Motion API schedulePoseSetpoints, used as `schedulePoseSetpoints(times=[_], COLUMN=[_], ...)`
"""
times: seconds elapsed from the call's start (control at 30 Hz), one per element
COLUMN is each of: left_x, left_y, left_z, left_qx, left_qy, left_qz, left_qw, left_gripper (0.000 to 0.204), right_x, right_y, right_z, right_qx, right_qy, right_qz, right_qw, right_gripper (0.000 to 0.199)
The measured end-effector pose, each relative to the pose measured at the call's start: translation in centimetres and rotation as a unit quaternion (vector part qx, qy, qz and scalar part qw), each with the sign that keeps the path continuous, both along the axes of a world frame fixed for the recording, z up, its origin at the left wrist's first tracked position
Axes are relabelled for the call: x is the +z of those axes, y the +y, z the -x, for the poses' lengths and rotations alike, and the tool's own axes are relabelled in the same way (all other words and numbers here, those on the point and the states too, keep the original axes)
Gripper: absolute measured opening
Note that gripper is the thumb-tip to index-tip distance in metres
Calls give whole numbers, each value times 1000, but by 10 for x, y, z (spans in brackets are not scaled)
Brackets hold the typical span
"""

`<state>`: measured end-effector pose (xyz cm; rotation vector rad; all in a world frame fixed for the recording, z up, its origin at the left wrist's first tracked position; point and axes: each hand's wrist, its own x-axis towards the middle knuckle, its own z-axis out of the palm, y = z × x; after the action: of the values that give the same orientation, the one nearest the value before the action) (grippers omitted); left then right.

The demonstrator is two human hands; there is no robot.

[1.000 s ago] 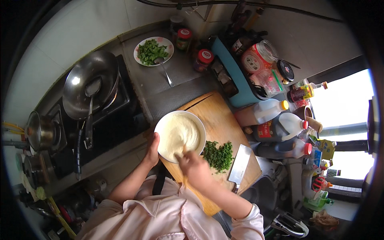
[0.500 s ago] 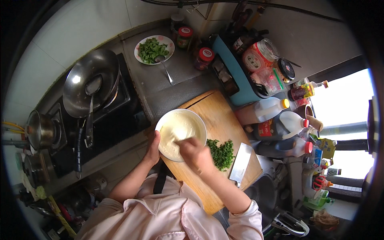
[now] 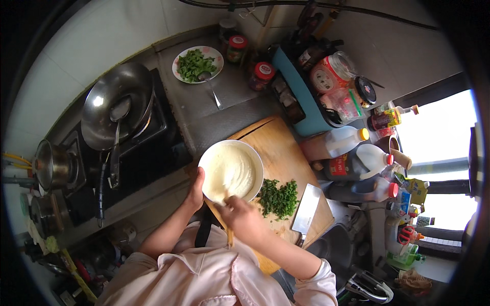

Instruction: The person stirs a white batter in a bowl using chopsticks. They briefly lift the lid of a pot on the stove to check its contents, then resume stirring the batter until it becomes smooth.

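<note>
A white bowl [image 3: 203, 162] of pale, creamy batter [image 3: 232, 166] sits over the far left part of the wooden cutting board [image 3: 286, 148]. My left hand [image 3: 196, 189] grips the bowl's left side, thumb up along the wall and the other fingers hidden below. At the bowl's near rim, my right hand [image 3: 239, 217] is closed round wooden chopsticks [image 3: 230, 238]; their back ends stick out under the fist and their tips reach into the batter. Ridged swirls mark the batter's surface. Chopped greens [image 3: 279, 199] lie on the board right of the bowl, beside a cleaver [image 3: 307, 208].
Left stands a stove with a wok [image 3: 97, 122] holding a ladle [image 3: 116, 137], and a lidded pot [image 3: 51, 166]. Behind are a plate of leafy greens [image 3: 194, 65] with a spoon [image 3: 215, 94] and red-lidded jars [image 3: 263, 72]. Large bottles [image 3: 339, 140] line the right, above a sink [image 3: 332, 247].
My right hand has moved from inside the bowl toward me, to its near rim, with the chopsticks. The batter's swirls have shifted. My left hand holds the bowl as before.
</note>
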<state>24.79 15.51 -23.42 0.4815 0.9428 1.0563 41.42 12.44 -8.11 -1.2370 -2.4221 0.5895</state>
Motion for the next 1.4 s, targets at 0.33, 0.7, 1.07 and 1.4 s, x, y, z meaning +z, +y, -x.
schedulePoseSetpoints(times=[0.33, 0.7, 1.07, 1.4], left_x=[-4, 0, 3, 8], left_y=[0, 1, 3, 1], left_z=[0, -2, -1, -2], left_qx=[-5, 1, -11, -13], left_qy=[-7, -43, -45, -4], left_qz=[-21, -19, 4, -4], left_qw=[1000, 999, 999, 1000], left_gripper=[79, 77, 80, 80], right_x=[8, 1, -18, -11], right_y=[-4, -7, 10, 25], right_z=[2, 6, -1, -5], right_qx=[25, 20, 3, -16], right_qy=[-57, -20, 94, 89], right_qz=[41, 12, 1, 8], right_qw=[997, 1000, 996, 996], right_gripper=[28, 27, 18, 24])
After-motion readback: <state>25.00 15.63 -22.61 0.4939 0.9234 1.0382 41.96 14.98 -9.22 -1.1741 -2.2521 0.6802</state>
